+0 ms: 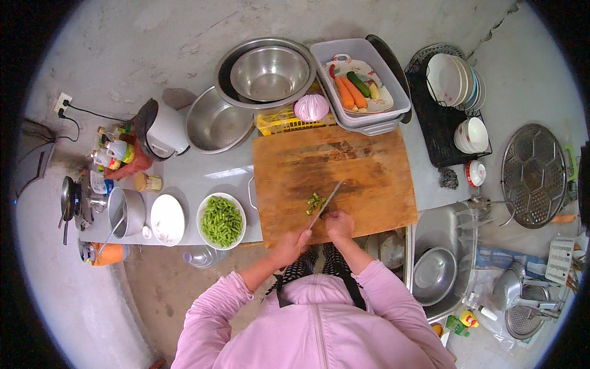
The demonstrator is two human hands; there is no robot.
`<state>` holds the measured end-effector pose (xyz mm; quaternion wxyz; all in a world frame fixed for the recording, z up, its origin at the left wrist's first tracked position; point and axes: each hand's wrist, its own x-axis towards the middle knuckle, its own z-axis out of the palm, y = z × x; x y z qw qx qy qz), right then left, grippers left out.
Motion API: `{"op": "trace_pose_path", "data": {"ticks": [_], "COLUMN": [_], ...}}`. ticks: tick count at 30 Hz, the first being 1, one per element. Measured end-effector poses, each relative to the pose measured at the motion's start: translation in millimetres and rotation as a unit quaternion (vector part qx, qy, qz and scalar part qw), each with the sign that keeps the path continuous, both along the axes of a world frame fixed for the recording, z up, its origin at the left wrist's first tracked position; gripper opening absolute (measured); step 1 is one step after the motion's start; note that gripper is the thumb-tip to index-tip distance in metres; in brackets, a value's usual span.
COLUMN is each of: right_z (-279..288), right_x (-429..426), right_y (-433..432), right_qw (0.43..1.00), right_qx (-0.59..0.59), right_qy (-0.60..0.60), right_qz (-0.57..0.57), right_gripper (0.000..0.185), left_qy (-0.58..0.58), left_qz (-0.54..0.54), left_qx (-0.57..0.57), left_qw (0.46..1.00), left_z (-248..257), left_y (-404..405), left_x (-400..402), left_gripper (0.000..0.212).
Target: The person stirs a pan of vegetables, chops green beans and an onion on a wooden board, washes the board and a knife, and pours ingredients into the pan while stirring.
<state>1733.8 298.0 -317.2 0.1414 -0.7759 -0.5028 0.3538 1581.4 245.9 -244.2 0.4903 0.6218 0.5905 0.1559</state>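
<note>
My left hand [293, 244] is closed on the handle of a kitchen knife [325, 205], whose blade points up and to the right over the wooden cutting board [368, 170]. Just left of the blade lies a small heap of chopped green pieces [315, 203]. To the right of the blade my right hand [339, 225] rests at the board's near part with curled fingers; whether it holds anything is hidden. A white bowl [198, 226] of cut green beans [222, 221] stands left of the board.
Behind the board are steel basins [269, 74], a purple onion [311, 108] and a plastic tub [401, 104] with carrots [352, 92]. An empty white plate [167, 221] and a pot [133, 217] stand left. At right are a dish rack [426, 152] and a sink [465, 258].
</note>
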Motion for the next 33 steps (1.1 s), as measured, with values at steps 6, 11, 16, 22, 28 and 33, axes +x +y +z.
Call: {"op": "trace_pose_path", "data": {"ticks": [6, 11, 16, 22, 28, 33], "right_z": [-31.2, -26.1, -23.4, -17.3, 9.8, 66.1], "right_x": [8.4, 1.2, 6.1, 6.5, 16.5, 4.9], "right_y": [-0.2, -2.1, -3.1, -2.6, -19.3, -57.1], "right_qw": [1.0, 1.0, 0.999, 0.998, 1.0, 0.952], "right_qx": [-0.004, 0.001, 0.028, 0.047, 0.017, 0.118], "right_qy": [-0.028, -0.027, -0.018, -0.023, 0.024, 0.283], "right_qz": [0.01, -0.003, 0.0, -0.017, 0.011, 0.021], "right_gripper": [0.019, 0.017, 0.016, 0.02, 0.029, 0.03], "left_qy": [-0.01, -0.048, -0.11, -0.138, -0.115, 0.103], "left_qz": [-0.057, 0.023, 0.047, 0.084, 0.088, -0.03], "left_qx": [-0.154, 0.024, -0.146, -0.204, -0.051, 0.317], "left_qw": [0.986, 0.998, 0.982, 0.966, 0.988, 0.942], "left_z": [24.2, -10.2, 22.0, 11.4, -14.4, -12.9], "left_y": [8.8, -0.7, 10.8, 6.4, -20.3, -18.1], "left_x": [-13.4, 1.9, -10.2, -4.7, -9.3, 4.8], "left_gripper": [0.036, 0.046, 0.052, 0.049, 0.038, 0.05]}}
